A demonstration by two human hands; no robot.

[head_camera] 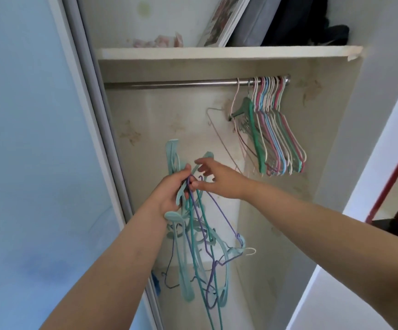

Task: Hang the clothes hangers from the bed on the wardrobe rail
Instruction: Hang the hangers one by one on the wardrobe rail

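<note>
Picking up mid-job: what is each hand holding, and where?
Left hand grips the bundle of hangers at its hooks. Right hand pinches a purple hanger's hook.

Head view, close to an open wardrobe
The single head-worn camera looks forward and slightly up into the wardrobe, the rail above and both forearms reaching in.

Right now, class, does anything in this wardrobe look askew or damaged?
Yes. A thin wire hanger left of the hung hangers on the rail looks bent and tilted. Tape peels at the shelf's right end, and brownish stains mark the back wall.
</note>
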